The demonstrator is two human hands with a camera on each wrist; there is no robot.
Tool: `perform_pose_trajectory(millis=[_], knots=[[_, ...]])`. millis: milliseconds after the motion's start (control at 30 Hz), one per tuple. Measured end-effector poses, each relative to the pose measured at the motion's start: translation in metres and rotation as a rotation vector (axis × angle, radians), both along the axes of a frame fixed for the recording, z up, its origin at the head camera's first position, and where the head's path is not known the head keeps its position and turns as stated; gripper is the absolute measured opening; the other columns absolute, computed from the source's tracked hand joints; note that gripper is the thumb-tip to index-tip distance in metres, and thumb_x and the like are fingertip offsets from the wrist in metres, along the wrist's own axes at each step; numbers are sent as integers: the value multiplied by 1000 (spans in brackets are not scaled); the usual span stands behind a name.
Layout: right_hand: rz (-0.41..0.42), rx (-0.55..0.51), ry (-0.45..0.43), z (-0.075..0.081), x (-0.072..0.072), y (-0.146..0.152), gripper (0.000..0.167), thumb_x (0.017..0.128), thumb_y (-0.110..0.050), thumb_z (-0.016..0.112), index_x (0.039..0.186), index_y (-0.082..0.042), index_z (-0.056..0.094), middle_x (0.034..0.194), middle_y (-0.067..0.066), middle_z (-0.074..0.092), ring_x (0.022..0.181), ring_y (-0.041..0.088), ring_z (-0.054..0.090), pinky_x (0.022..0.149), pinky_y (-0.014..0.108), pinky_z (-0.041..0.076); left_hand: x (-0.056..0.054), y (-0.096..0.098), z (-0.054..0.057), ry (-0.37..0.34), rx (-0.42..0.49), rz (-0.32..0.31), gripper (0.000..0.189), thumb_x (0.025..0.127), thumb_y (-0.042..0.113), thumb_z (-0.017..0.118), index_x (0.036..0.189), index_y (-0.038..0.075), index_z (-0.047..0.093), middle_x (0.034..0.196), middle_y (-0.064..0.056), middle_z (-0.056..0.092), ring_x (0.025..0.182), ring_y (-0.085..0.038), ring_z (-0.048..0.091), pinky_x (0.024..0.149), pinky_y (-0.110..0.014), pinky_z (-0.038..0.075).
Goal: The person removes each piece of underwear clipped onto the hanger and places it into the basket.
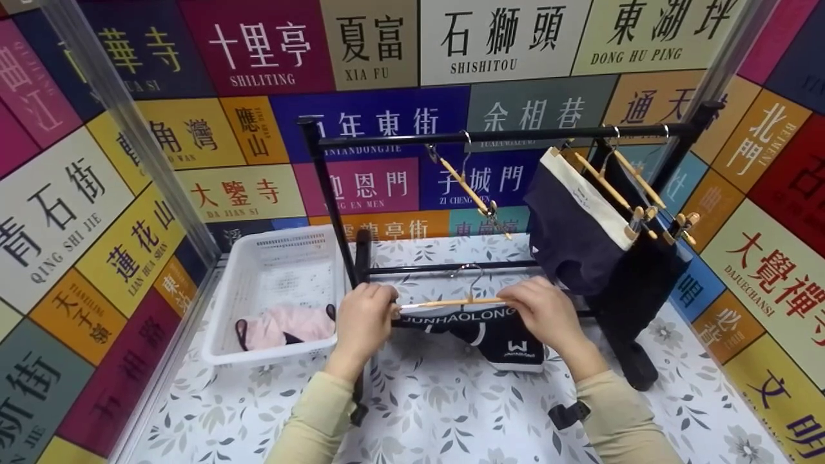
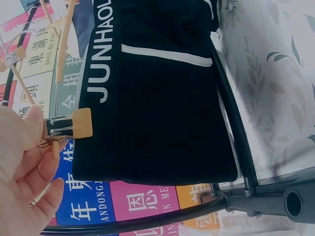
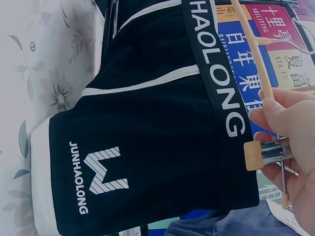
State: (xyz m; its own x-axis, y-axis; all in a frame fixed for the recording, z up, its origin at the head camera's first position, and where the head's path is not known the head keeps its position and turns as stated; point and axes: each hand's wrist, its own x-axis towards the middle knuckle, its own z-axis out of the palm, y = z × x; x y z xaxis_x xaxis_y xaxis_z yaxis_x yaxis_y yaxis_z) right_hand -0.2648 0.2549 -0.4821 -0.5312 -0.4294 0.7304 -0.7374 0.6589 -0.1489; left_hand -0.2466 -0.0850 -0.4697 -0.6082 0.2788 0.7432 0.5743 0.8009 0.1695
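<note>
Black briefs (image 1: 509, 345) clipped to wooden hanger (image 1: 451, 301), before rack's top rail (image 1: 399, 139) | left hand (image 1: 366, 317) pinches clip (image 2: 82, 123); right hand (image 1: 548, 314), thumb and finger pinch bar | risk: squeezed clip could drop waistband (image 3: 224, 98); hook (image 3: 284, 44) may snag lower rail (image 1: 419, 269)

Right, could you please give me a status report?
Left fingers and right fingers gripping the hanger. Black underwear clipped at both sides. Possible obstacle: navy garment, right side of the rail.
</note>
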Motion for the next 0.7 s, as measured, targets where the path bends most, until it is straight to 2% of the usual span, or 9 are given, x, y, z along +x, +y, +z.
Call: perform_pose_trajectory(millis=[167, 500, 700], knots=[[3, -6, -3, -1, 0, 0, 16, 83, -8, 76, 97, -16, 75, 93, -4, 72, 85, 21, 63, 77, 33, 49, 1, -1, 0, -13, 5, -9, 17, 78, 14, 82, 87, 10, 68, 80, -5, 69, 71, -23, 60, 65, -38, 50], [-8, 7, 5, -2, 0, -3, 18, 81, -8, 79, 97, -16, 75, 92, -5, 72, 85, 20, 63, 78, 32, 49, -2, -5, -4, 67, 10, -28, 17, 77, 17, 81, 83, 10, 66, 76, -3, 67, 68, -26, 58, 61, -41, 47], [-7, 2, 7, -3, 0, -4, 19, 81, -6, 78, 97, -17, 75, 91, -4, 72, 84, 21, 63, 76, 34, 49, -3, -7, -7, 50, 7, -26, 21, 76, 18, 82, 87, 9, 66, 79, -4, 68, 71, -27, 58, 64, -42, 48]])
